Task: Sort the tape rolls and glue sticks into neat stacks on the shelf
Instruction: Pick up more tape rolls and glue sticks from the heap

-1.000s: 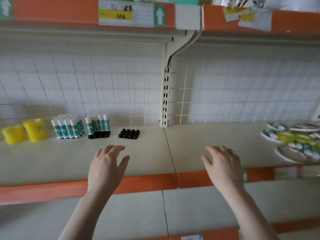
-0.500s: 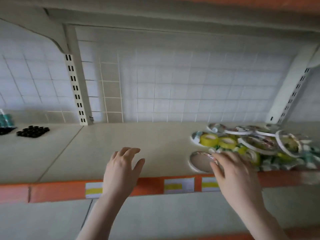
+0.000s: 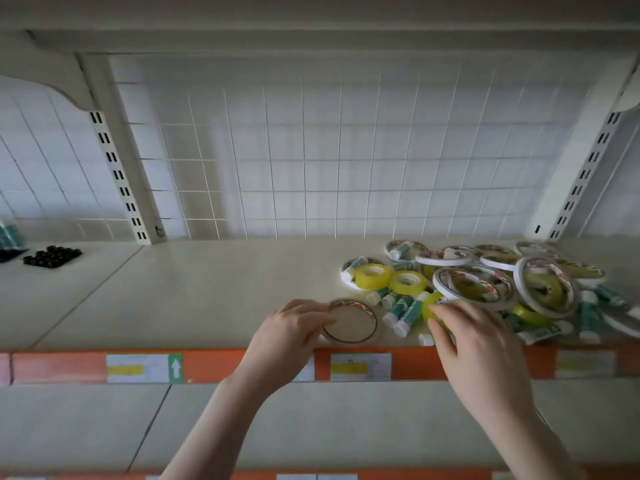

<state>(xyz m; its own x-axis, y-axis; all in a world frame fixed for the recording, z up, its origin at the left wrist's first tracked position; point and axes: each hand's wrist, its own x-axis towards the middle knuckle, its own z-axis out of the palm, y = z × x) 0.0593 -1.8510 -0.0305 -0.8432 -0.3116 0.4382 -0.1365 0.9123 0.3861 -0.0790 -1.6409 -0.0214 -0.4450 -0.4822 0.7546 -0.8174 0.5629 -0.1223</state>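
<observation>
A jumbled pile of wide white-rimmed tape rings (image 3: 474, 285), yellow tape rolls (image 3: 372, 276) and green-and-white glue sticks (image 3: 401, 311) lies on the right of the cream shelf (image 3: 207, 292). One thin tape ring (image 3: 350, 322) lies flat near the front edge, left of the pile. My left hand (image 3: 287, 337) has its curled fingers on that ring's left rim, pinching it. My right hand (image 3: 474, 344) reaches into the pile's front, its fingertips touching a yellow tape roll (image 3: 431, 306) that it partly hides.
A black tray of caps (image 3: 52, 256) and the edge of standing glue sticks (image 3: 7, 233) sit at far left. Slotted uprights (image 3: 117, 174) and wire grid back the shelf. An orange front strip with price labels (image 3: 145, 368) runs below my hands, above a lower shelf (image 3: 311, 420).
The view has swung right, from the sorted items to the pile. Both hands moved forward onto the shelf: the left came to the thin ring, the right to a yellow roll.
</observation>
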